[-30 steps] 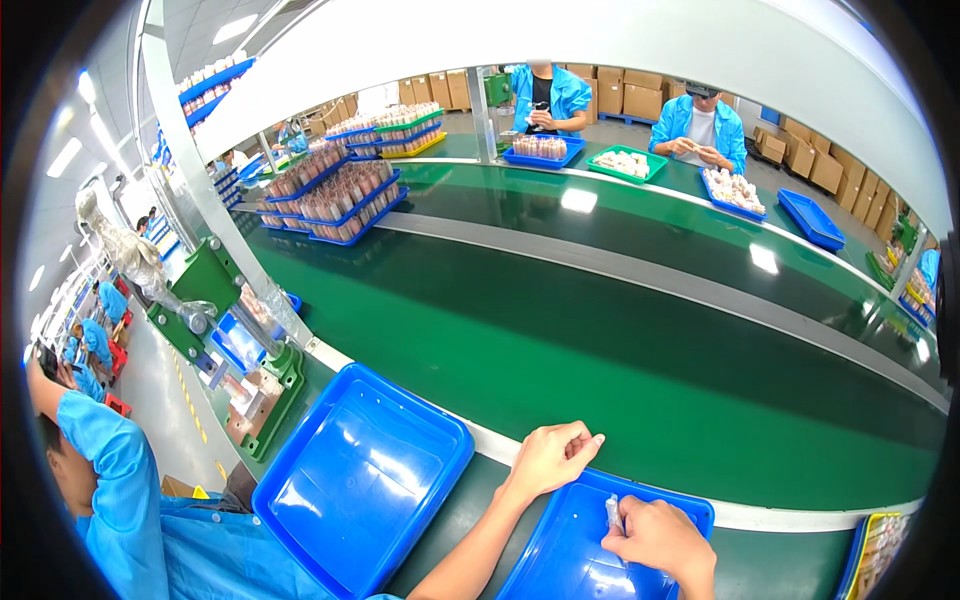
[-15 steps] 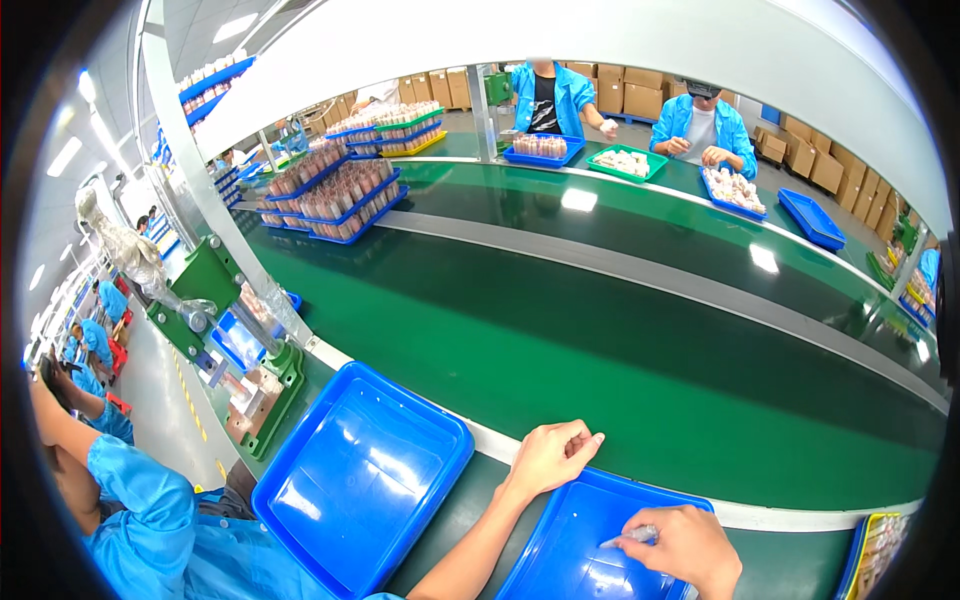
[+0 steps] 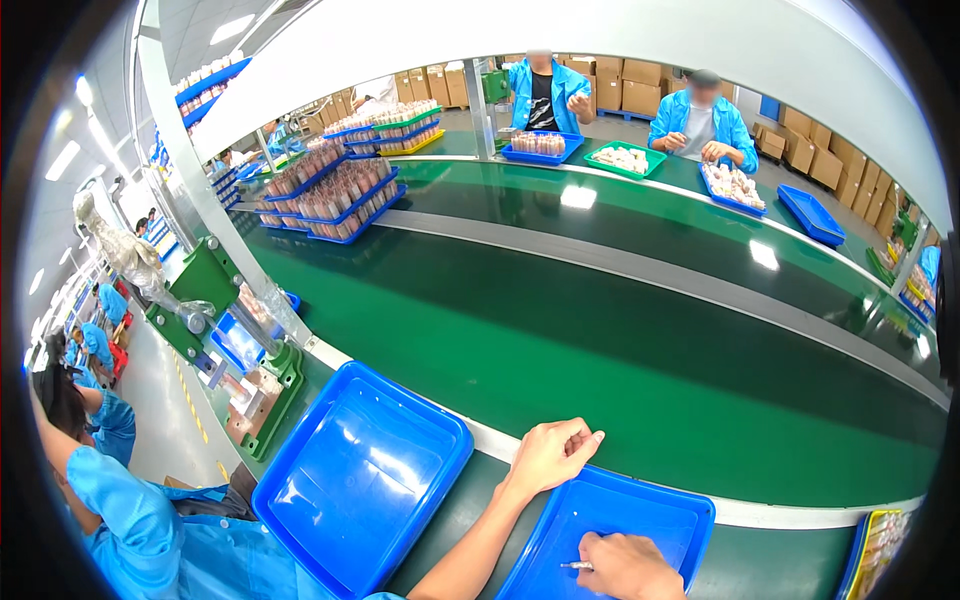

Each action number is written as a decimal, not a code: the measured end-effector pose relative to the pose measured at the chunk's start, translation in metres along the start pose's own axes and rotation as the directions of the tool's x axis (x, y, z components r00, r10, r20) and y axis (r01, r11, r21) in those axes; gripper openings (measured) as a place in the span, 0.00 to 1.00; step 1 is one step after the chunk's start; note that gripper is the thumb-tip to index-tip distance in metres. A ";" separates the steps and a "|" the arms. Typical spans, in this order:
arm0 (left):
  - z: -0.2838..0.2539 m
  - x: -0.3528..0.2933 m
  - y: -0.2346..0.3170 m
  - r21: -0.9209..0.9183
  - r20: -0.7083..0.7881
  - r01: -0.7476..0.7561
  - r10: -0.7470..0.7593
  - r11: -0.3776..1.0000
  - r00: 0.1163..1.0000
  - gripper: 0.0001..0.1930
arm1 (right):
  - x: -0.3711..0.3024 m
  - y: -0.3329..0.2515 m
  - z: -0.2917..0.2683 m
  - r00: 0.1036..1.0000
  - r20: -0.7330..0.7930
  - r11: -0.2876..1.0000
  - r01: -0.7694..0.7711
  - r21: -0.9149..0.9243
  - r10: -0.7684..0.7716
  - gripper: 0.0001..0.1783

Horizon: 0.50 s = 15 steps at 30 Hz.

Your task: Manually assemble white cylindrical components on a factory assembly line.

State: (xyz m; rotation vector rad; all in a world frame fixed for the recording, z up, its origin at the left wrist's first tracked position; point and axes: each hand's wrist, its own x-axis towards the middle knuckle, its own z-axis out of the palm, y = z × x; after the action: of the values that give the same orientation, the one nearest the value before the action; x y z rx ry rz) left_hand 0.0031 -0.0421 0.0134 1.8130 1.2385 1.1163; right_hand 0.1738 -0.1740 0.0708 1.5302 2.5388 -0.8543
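Right hand (image 3: 632,568) is pinching a small slim piece (image 3: 575,565) between thumb and fingers, low over the right blue tray (image 3: 645,510). Only one end of the piece is showing past the fingertips: narrow, pale and silvery or translucent, pointing leftward and lying nearly level against the blue. The grip is hiding the remainder, so its full shape cannot be told. Left hand (image 3: 553,455) is curling loosely by that tray's far left corner, over the pale edge strip; whether it is holding anything cannot be told. Left of the forearm, another blue tray (image 3: 365,480) is reflecting the lights off its glossy floor. Beyond both hands, a green belt (image 3: 480,350) is stretching across, with two co-workers in blue jackets sitting or standing opposite.
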 end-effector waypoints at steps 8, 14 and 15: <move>-0.002 0.000 0.003 0.032 0.046 0.052 -0.053 0.998 0.998 0.15 | -0.035 -0.027 -0.079 0.993 0.064 0.907 -0.119 0.405 0.102 0.13; -0.002 -0.003 -0.001 0.015 0.000 0.011 -0.011 1.000 1.000 0.14 | -0.031 -0.001 -0.060 0.971 -0.091 0.971 -0.211 0.114 0.221 0.12; -0.002 -0.002 -0.001 0.016 0.002 0.012 -0.012 1.000 1.000 0.14 | -0.022 0.003 -0.057 0.951 0.029 0.948 -0.308 0.076 0.306 0.16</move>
State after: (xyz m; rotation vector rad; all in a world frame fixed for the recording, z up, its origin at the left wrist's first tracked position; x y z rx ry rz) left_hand 0.0003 -0.0438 0.0131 1.8160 1.2590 1.0999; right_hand 0.2001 -0.1631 0.1248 1.8668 2.1924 -0.9264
